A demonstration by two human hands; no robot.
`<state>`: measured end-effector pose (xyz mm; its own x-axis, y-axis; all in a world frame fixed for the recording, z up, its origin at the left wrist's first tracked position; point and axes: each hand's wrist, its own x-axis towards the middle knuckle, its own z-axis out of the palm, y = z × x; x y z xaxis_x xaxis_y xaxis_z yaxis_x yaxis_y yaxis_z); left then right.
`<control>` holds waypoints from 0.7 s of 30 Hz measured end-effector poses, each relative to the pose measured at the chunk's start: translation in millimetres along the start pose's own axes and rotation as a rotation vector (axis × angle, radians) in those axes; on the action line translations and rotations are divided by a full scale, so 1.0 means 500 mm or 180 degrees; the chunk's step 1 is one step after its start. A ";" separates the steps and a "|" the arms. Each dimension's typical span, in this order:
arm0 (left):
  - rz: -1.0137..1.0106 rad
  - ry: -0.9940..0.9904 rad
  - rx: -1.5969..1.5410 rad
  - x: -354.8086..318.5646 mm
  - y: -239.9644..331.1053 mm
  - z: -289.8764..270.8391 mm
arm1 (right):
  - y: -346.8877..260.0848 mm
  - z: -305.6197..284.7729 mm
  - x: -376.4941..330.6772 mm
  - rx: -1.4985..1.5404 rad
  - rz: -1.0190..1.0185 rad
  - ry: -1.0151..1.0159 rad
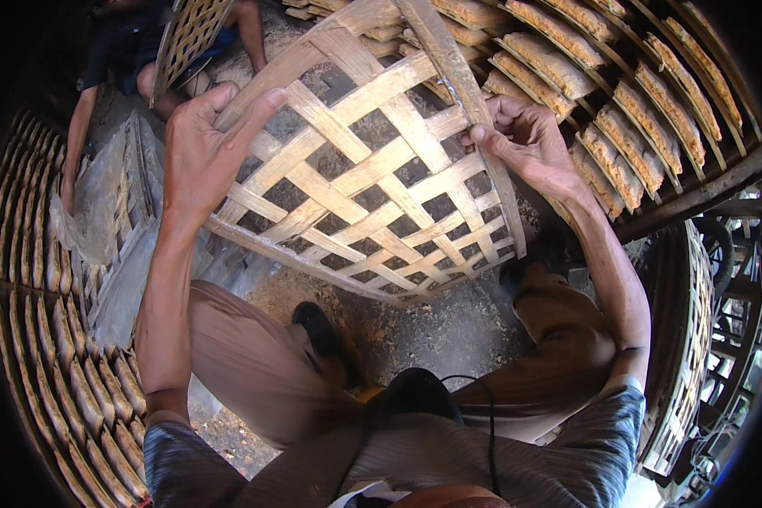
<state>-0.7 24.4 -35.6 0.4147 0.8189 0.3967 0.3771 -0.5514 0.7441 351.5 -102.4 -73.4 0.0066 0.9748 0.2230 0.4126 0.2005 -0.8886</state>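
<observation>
Holding woven bamboo tray (372, 178), dirt floor (449, 330)

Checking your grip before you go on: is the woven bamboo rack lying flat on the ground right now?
No, the woven bamboo rack is lifted off the ground, gripped by the left hand and right hand at opposite edges.

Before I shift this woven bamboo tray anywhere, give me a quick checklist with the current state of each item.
1. Left hand gripping the bamboo tray edge: ok.
2. Right hand pinching the frame strip: ok.
3. Tray empty, nothing lying on the lattice: ok.
4. Weave unbroken: cannot tell; far corner out of view.
5. Space ahead clear: not ok; another person sits close by.
6. Loaded racks on the right clear of the tray: cannot tell.
</observation>
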 end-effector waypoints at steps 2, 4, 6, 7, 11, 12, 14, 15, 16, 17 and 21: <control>-0.0014 -0.0039 -0.0028 -0.001 0.002 0.004 | -0.003 0.008 0.009 -0.0260 0.0008 -0.0051; -0.0112 -0.0002 -0.0097 -0.006 0.021 0.014 | -0.007 0.004 0.004 -0.0562 0.0168 -0.0099; -0.0169 -0.0021 -0.0108 -0.007 0.028 0.018 | 0.016 -0.002 0.005 -0.0928 0.0082 -0.0071; -0.0194 -0.0060 -0.0070 -0.008 0.025 0.017 | 0.012 0.004 0.005 -0.0610 0.0103 -0.0182; 0.0030 -0.0044 -0.0261 -0.005 0.008 0.015 | 0.003 0.005 0.001 0.0223 0.0204 -0.0415; 0.0017 -0.0056 -0.0153 -0.004 0.009 0.016 | 0.007 -0.006 0.000 0.0319 0.0233 -0.0424; -0.0020 -0.0073 0.0083 -0.003 0.011 0.008 | -0.001 -0.005 0.008 -0.0345 0.0491 -0.0498; -0.0066 -0.0096 0.0048 -0.004 0.012 0.009 | -0.012 -0.005 0.006 -0.0358 0.0503 -0.0583; -0.0108 -0.0120 0.0013 -0.005 0.014 0.013 | -0.028 0.001 0.004 -0.0371 0.0514 -0.0665; -0.0150 -0.0144 -0.0021 -0.007 0.015 0.015 | -0.031 0.005 0.000 -0.0196 0.0446 -0.0658; -0.0117 -0.0107 -0.0043 -0.010 0.014 0.015 | -0.016 0.016 -0.002 0.0175 0.0841 -0.0408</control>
<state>5.9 15.5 -36.2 0.4284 0.8327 0.3509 0.3815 -0.5187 0.7651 341.0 -104.1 -69.8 -0.0092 0.9976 -0.0683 0.3620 -0.0603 -0.9302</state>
